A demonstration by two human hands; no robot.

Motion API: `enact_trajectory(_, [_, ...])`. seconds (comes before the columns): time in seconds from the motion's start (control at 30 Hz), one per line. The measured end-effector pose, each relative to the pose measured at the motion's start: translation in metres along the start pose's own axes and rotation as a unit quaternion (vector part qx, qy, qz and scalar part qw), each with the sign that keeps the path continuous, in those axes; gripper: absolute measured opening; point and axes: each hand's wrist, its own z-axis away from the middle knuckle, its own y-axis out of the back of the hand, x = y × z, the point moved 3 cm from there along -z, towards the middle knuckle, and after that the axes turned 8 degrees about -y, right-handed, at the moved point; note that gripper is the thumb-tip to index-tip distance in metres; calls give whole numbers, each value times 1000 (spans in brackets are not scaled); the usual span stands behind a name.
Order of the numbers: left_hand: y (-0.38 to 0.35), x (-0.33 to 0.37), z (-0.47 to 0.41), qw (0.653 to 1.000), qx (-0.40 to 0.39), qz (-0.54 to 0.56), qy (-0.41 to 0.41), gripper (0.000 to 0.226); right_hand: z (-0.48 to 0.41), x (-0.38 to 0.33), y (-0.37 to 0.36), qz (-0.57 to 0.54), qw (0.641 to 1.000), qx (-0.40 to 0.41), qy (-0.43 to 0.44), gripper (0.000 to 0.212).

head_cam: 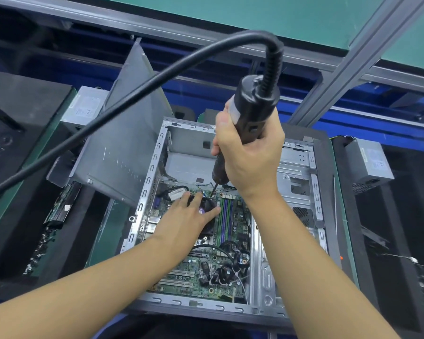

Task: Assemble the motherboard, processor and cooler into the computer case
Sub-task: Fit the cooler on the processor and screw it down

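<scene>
Green surface (108, 231) carries the open case (301, 192); right hand (250, 152) grips a corded screwdriver (245, 113), left hand (189, 218) lies flat, open, on the cooler (209, 206) atop the motherboard (194, 263).

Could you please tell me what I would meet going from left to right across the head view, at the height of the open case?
Dark foam pad → raised side panel → left hand on the cooler → memory slots → drive bay → power supply.

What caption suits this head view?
Right hand drives electric screwdriver at cooler steadied by left hand.
</scene>
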Motion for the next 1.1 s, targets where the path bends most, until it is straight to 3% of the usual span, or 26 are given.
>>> enact_trajectory(0.87, [-3,1,1,1000,16,7,-7,103,-11,4,-5,19,999,-26,-42,14])
enact_trajectory(1.1, [-11,-15,6,991,78,112,-1,94,-23,8,-7,18,993,-71,-91,28])
